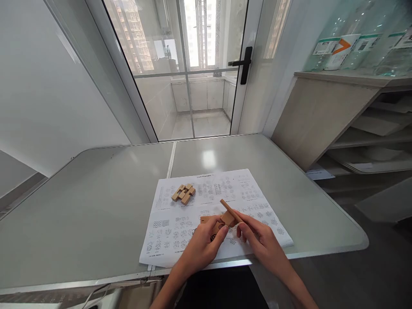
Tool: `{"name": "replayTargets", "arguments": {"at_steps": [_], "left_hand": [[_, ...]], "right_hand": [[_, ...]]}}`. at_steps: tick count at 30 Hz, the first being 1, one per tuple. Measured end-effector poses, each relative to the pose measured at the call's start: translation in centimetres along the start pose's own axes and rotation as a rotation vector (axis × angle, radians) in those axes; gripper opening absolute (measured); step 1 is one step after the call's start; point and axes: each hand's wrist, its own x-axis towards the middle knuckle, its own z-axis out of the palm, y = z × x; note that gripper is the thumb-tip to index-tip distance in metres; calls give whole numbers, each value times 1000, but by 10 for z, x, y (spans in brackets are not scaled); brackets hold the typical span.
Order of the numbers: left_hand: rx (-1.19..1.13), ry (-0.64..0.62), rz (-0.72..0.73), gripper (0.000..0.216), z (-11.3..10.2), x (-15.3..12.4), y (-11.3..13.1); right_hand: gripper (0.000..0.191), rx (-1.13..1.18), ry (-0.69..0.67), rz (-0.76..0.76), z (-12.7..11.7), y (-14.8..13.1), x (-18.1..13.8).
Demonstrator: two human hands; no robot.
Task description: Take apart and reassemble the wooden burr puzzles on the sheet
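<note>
Near the front edge of the table, my left hand (204,242) is closed on a brown wooden block (206,220), part of it behind my fingers. My right hand (260,240) pinches a thin wooden strip (228,206) that tilts up to the left. Between the hands is a squarish wooden piece (227,218), against the strip; whether they are joined I cannot tell. Under both hands lies a large white sheet (189,214) printed with small line diagrams. On its upper left sits a cluster of interlocked light wooden blocks (183,194).
The grey-green table (96,214) extends to both sides. Beyond it stands a glazed door with a black handle (246,65). At the right, a wooden shelf unit (299,111) holds clear plastic bottles (350,47) on top and papers below.
</note>
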Motion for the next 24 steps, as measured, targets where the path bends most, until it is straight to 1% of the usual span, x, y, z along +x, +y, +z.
{"name": "replayTargets", "arguments": {"at_steps": [7, 15, 24], "left_hand": [[-32, -65, -2, 33, -2, -1, 0], [-54, -95, -9, 31, -1, -3, -6], [-77, -96, -15, 29, 1, -3, -5]], "right_hand": [[52, 113, -47, 68, -8, -3, 0], [50, 153, -87, 53, -11, -5, -2], [49, 178, -90, 58, -12, -2, -2]]}}
